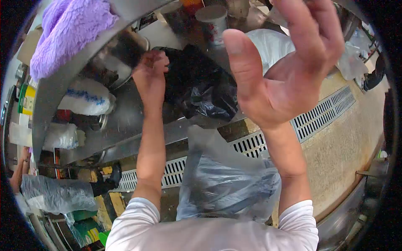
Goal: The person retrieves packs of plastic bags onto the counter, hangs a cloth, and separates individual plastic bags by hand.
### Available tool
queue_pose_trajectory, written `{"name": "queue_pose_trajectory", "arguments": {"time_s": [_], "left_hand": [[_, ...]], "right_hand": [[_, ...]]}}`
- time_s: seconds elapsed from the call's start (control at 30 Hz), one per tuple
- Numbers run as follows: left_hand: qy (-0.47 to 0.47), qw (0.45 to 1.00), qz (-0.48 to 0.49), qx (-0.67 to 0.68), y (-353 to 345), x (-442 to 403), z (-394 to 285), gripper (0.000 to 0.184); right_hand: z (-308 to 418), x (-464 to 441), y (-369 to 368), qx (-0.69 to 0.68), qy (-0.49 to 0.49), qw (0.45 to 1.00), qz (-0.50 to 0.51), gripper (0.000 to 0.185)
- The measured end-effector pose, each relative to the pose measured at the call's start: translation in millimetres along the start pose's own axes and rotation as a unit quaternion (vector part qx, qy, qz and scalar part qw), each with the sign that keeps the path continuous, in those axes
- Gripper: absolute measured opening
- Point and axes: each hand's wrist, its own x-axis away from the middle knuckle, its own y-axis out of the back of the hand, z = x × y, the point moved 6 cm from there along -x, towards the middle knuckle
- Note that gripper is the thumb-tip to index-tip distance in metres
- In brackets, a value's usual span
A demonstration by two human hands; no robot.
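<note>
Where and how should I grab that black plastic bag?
The black plastic bag is probably best gathered by its crinkled near folds, coming from the front: they face you, close to the edge of the steel surface, and look loose.

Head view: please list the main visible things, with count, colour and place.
Counter: one, silver, centre left
Black bag: one, black, on counter
Tub: one, whitish, top centre
Pale bag: one, whitish, upper right
Cloth: one, purple, upper left
Floor grate: several sections, grey, mid-picture
Other person: one, clear apron, lower left
Own apron: one, clear, bottom centre
Own shirt: one, white, bottom
Left hand: one, bare, by black bag
Right hand: one, bare, upper right
</note>
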Motion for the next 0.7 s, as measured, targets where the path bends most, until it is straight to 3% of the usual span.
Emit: {"name": "queue_pose_trajectory", "arguments": {"time_s": [0.07,0.17,0.2,0.47,0.7], "left_hand": [[0.007,0.999,-0.018,-0.025,-7,-30,8,0.013],[-0.138,0.969,-0.006,-0.203,-17,-83,30,0.022],[-0.147,0.960,-0.004,-0.240,-16,-98,38,0.023],[-0.107,0.920,0.030,-0.377,-32,-188,63,0.030],[-0.086,0.903,0.071,-0.415,-53,-242,72,0.036]], "right_hand": [[3,-2,-5,0.006,0.005,1.000,0.008,0.047],[10,-6,-18,0.021,0.014,0.999,0.030,0.045],[11,-7,-21,0.026,0.015,0.999,0.034,0.044],[9,-22,-44,0.035,-0.026,0.999,-0.006,0.038],[18,-38,-45,-0.006,-0.080,0.983,-0.165,0.034]]}}
